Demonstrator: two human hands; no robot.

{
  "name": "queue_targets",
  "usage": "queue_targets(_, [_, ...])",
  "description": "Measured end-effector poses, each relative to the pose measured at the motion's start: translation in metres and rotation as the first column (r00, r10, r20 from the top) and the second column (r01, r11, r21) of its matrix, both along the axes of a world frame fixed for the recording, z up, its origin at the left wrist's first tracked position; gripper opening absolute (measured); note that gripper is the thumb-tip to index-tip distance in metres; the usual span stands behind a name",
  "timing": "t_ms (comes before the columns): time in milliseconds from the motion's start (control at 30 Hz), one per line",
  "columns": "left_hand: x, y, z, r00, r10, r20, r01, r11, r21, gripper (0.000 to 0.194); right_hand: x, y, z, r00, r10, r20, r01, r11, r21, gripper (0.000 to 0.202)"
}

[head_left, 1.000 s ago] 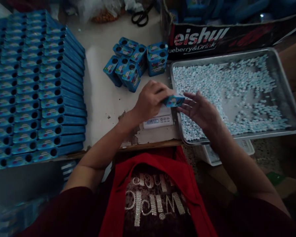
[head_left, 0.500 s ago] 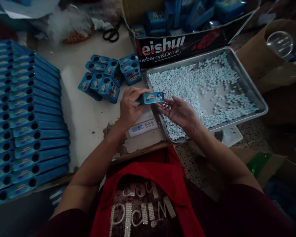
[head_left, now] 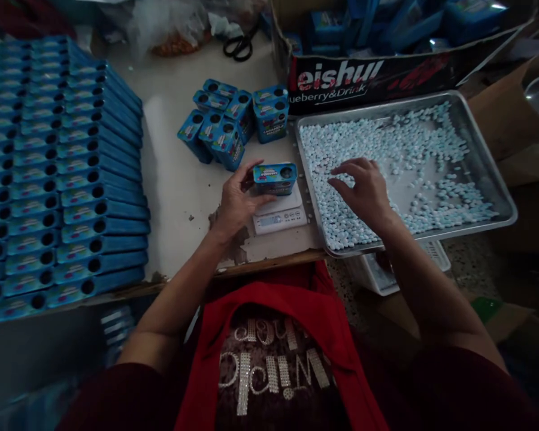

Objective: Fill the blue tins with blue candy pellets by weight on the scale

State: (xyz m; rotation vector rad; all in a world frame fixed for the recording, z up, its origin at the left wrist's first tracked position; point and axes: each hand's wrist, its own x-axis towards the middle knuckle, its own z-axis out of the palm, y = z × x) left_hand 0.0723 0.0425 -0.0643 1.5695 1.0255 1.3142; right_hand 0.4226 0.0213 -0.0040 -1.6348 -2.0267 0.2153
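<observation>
A small blue candy box (head_left: 275,173), with a dark round hole in its top, is upright at the white digital scale (head_left: 281,220). My left hand (head_left: 238,197) has its fingers and thumb around the box's left end. The scale's display is too blurred to read. Over the metal tray (head_left: 498,197) of pale blue and white candies (head_left: 336,209) hovers my right hand (head_left: 363,191), palm down. Its thumb and forefinger are curved and apart, and no candy shows between them.
Several blue boxes (head_left: 224,140) stand loosely beyond the scale. Long stacked rows of similar boxes (head_left: 99,209) fill the left side. A printed carton (head_left: 336,81) holding more boxes borders the tray's far side. Black-handled scissors (head_left: 238,48) lie at the back.
My left hand has lowered the candy box to the scale. My right hand, earlier palm up beside the box with a few candies on its fingers, has turned over and moved above the tray.
</observation>
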Motion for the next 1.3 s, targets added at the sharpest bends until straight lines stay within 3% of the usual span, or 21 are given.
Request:
queue_targets(133, [-0.029, -0.011, 0.020, 0.988, 0.095, -0.122, -0.086, 0.994, 0.074, 0.094, 0.009, -0.016, 0.002, 0.981, 0.007, 0.195, 0.026, 0.986, -0.164, 0.022])
queue_targets(233, [-0.045, -0.018, 0.035, 0.975, 0.180, -0.129, -0.164, 0.978, 0.129, 0.075, 0.011, -0.030, -0.002, 0.953, 0.097, 0.288, -0.011, 0.958, -0.288, 0.035])
queue_targets(333, [-0.048, -0.019, 0.050, 0.963, 0.241, -0.117, -0.213, 0.954, 0.210, 0.060, -0.001, -0.036, -0.007, 0.931, 0.126, 0.343, -0.008, 0.946, -0.325, 0.050])
queue_targets(433, [-0.043, -0.015, 0.072, 0.946, 0.287, -0.149, -0.229, 0.919, 0.320, 0.052, -0.013, -0.028, -0.005, 0.906, 0.122, 0.405, 0.038, 0.930, -0.366, 0.039])
queue_targets(533, [-0.039, -0.004, 0.096, 0.897, 0.251, -0.363, -0.103, 0.919, 0.380, 0.045, -0.009, -0.009, 0.003, 0.910, 0.166, 0.379, 0.024, 0.893, -0.449, 0.028])
queue_targets(633, [-0.035, 0.014, 0.109, 0.842, 0.082, -0.533, 0.098, 0.949, 0.301, 0.060, 0.009, 0.009, 0.013, 0.946, 0.118, 0.302, 0.033, 0.892, -0.451, 0.022])
queue_targets(733, [-0.027, 0.029, 0.107, 0.803, -0.013, -0.596, 0.172, 0.962, 0.211, 0.081, 0.025, 0.014, 0.019, 0.980, 0.040, 0.194, 0.045, 0.908, -0.416, 0.021])
queue_targets(833, [-0.014, 0.034, 0.095, 0.759, -0.046, -0.649, 0.220, 0.957, 0.190, 0.090, 0.032, 0.010, 0.020, 0.992, 0.021, 0.127, 0.033, 0.913, -0.407, 0.022])
queue_targets(967, [-0.006, 0.032, 0.070, 0.766, -0.024, -0.642, 0.158, 0.976, 0.152, 0.080, 0.030, 0.002, 0.017, 0.998, -0.031, 0.046, 0.045, 0.935, -0.351, 0.025])
queue_targets(1067, [-0.002, 0.027, 0.055, 0.811, -0.077, -0.580, 0.147, 0.986, 0.074, 0.060, 0.012, -0.007, 0.018, 0.988, -0.088, -0.130, 0.051, 0.962, -0.270, 0.045])
queue_targets(1133, [0.006, 0.021, 0.052, 0.852, -0.053, -0.521, 0.141, 0.982, 0.129, 0.046, -0.012, -0.016, 0.020, 0.886, -0.173, -0.429, 0.032, 0.948, -0.318, 0.051])
queue_targets(1167, [0.012, 0.016, 0.053, 0.858, -0.012, -0.514, 0.135, 0.970, 0.203, 0.041, -0.027, -0.020, 0.020, 0.760, -0.239, -0.604, -0.010, 0.926, -0.378, 0.048])
queue_targets(1200, [0.019, 0.012, 0.055, 0.849, 0.040, -0.527, 0.135, 0.948, 0.289, 0.039, -0.042, -0.024, 0.021, 0.585, -0.311, -0.749, -0.086, 0.895, -0.438, 0.045])
queue_targets(1267, [0.034, 0.003, 0.061, 0.797, 0.145, -0.586, 0.159, 0.886, 0.436, 0.039, -0.072, -0.029, 0.022, 0.244, -0.435, -0.866, -0.252, 0.834, -0.490, 0.044])
queue_targets(1300, [0.040, 0.000, 0.063, 0.767, 0.185, -0.614, 0.179, 0.858, 0.482, 0.040, -0.084, -0.030, 0.023, 0.119, -0.479, -0.870, -0.312, 0.814, -0.490, 0.043])
